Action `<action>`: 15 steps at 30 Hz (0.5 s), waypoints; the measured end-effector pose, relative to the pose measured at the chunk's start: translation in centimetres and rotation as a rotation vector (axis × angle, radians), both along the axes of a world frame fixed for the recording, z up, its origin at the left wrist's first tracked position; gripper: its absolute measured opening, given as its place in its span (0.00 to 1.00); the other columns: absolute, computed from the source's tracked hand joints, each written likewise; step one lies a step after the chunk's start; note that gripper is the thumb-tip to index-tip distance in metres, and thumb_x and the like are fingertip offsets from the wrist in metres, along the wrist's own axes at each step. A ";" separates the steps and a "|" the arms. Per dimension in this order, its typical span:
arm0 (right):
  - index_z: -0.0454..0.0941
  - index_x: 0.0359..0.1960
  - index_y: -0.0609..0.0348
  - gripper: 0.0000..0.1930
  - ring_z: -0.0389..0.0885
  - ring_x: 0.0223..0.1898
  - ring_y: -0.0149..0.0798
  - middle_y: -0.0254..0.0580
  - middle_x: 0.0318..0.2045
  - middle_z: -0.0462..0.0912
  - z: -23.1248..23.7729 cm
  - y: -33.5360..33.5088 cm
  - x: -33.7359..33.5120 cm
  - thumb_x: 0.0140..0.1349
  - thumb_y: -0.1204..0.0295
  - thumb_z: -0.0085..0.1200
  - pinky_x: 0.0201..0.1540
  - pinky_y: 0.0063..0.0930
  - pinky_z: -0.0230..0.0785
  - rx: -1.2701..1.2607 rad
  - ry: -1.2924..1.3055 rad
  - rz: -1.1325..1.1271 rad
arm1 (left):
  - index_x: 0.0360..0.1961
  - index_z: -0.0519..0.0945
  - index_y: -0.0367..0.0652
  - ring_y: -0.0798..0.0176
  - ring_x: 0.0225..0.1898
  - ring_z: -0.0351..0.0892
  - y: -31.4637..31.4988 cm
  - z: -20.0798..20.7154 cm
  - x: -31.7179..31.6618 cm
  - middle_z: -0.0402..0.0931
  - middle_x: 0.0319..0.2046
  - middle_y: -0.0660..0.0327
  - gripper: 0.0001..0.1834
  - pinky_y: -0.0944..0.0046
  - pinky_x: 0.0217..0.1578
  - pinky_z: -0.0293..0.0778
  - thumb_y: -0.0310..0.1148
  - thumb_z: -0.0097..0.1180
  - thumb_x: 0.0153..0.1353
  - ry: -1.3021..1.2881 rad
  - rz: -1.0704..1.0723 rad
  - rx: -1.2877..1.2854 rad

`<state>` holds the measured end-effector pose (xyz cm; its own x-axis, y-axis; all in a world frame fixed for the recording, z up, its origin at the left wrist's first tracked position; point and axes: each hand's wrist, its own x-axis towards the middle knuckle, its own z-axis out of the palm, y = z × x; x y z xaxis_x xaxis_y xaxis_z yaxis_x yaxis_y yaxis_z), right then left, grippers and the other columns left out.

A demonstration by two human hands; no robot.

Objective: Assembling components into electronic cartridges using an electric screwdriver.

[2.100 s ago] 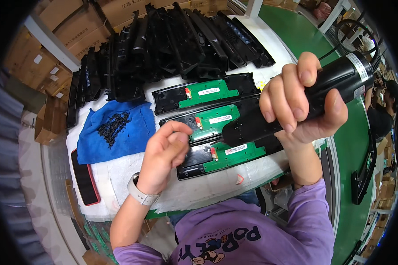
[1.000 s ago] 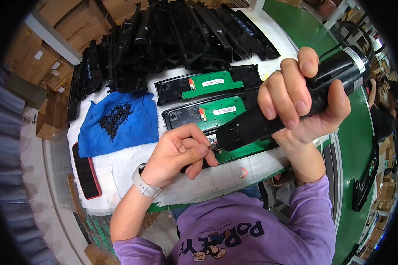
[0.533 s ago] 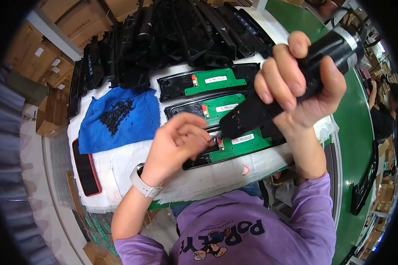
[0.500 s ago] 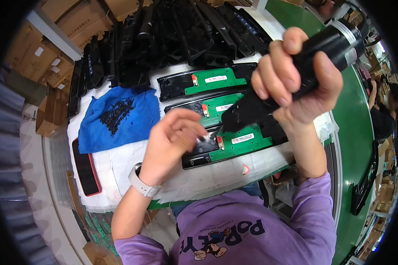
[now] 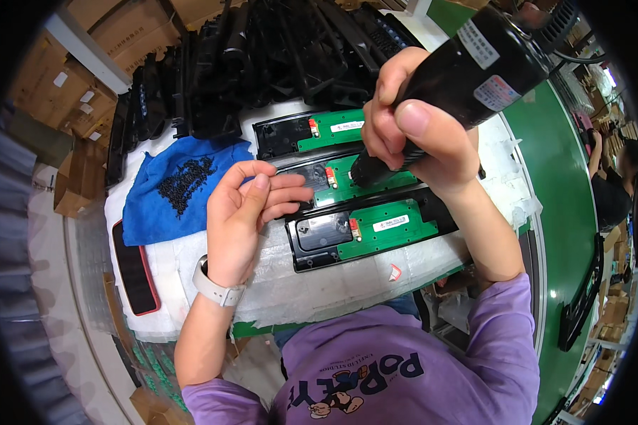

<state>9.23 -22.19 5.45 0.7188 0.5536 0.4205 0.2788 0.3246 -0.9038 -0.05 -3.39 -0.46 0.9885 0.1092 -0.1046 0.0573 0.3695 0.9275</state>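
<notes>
White-covered table (image 5: 177,276), black corded tool (image 5: 452,85) inside the curled right hand (image 5: 436,145)

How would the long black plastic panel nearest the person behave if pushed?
The panel would likely slide rather than roll, since it lies flat. It looks stiff, with a moulded rim, but its exposed green circuit board may be fragile.

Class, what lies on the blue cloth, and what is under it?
On the blue cloth lies a heap of small black pieces. White sheeting shows beside it; anything underneath is hidden.
</notes>
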 end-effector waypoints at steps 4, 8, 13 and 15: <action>0.64 0.27 0.62 0.14 0.64 0.10 0.28 0.37 0.13 0.68 0.1 1.3 -0.4 0.48 0.67 0.55 0.13 0.18 0.56 -0.014 -0.009 -0.005 | 0.35 0.70 0.37 0.75 0.15 0.69 1.2 -0.6 0.0 0.72 0.16 0.62 0.14 0.79 0.16 0.62 0.37 0.36 0.68 -0.053 -0.174 0.030; 0.66 0.27 0.62 0.13 0.65 0.11 0.25 0.37 0.13 0.70 -0.3 2.0 -0.3 0.48 0.69 0.56 0.13 0.17 0.57 0.002 -0.067 0.013 | 0.32 0.70 0.39 0.80 0.11 0.53 0.3 -1.3 0.2 0.61 0.11 0.71 0.13 0.79 0.12 0.48 0.36 0.37 0.67 -0.009 -0.120 0.038; 0.66 0.27 0.62 0.12 0.65 0.11 0.25 0.36 0.12 0.69 -0.2 1.4 -0.9 0.48 0.70 0.56 0.13 0.17 0.58 0.003 -0.069 -0.020 | 0.39 0.66 0.39 0.76 0.18 0.69 0.1 -1.3 0.3 0.72 0.21 0.64 0.09 0.79 0.17 0.60 0.30 0.49 0.61 -0.007 -0.136 0.135; 0.66 0.27 0.63 0.12 0.66 0.11 0.26 0.37 0.13 0.69 -0.6 1.4 -1.0 0.48 0.70 0.56 0.12 0.17 0.57 0.077 -0.086 -0.064 | 0.39 0.66 0.38 0.73 0.21 0.73 -0.1 -1.4 0.3 0.75 0.24 0.60 0.08 0.78 0.19 0.64 0.30 0.49 0.61 -0.026 -0.109 0.149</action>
<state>8.25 -20.80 4.86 0.7113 0.4718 0.5211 0.3761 0.3708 -0.8491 0.23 -3.51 -1.89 0.9975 0.0140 -0.0698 0.0650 0.2205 0.9732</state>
